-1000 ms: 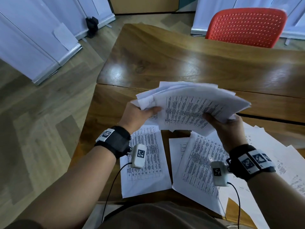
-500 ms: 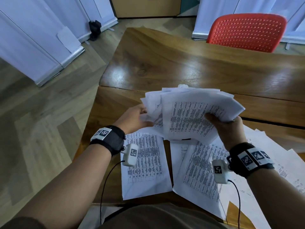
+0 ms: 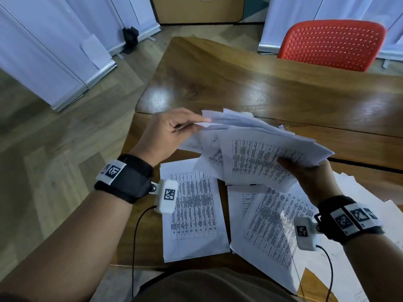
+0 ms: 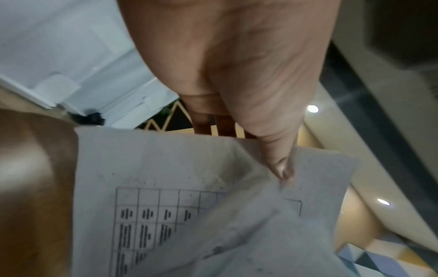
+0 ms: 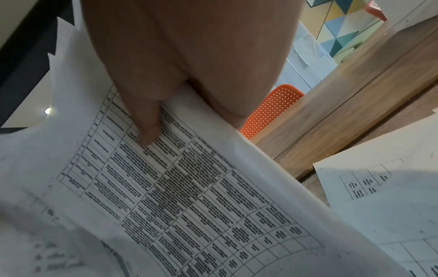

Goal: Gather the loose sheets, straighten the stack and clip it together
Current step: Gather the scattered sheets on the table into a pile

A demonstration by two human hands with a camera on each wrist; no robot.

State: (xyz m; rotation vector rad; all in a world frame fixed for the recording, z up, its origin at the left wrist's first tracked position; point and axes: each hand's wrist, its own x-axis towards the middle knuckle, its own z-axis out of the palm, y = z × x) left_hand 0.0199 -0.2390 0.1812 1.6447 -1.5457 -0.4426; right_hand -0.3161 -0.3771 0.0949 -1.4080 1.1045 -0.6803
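Note:
I hold an uneven stack of printed sheets (image 3: 261,153) above the wooden table (image 3: 239,88). My right hand (image 3: 305,173) grips its near right edge, thumb on the top page (image 5: 189,187). My left hand (image 3: 170,131) is at the stack's far left corner and pinches a sheet there (image 4: 166,178), thumb on one side and fingers behind. More loose sheets lie flat on the table below: one with a table print (image 3: 194,210) at the left, several overlapping ones (image 3: 268,223) at the right. No clip can be made out.
A red perforated chair (image 3: 331,44) stands at the table's far side. The table's left edge (image 3: 128,149) drops to a wood-pattern floor. White panels (image 3: 54,51) line the left wall. Cables hang from both wrist cameras.
My left hand has moved from under the stack's near left edge up to its far left corner. The stack has tilted and fanned out more. My right hand keeps its grip.

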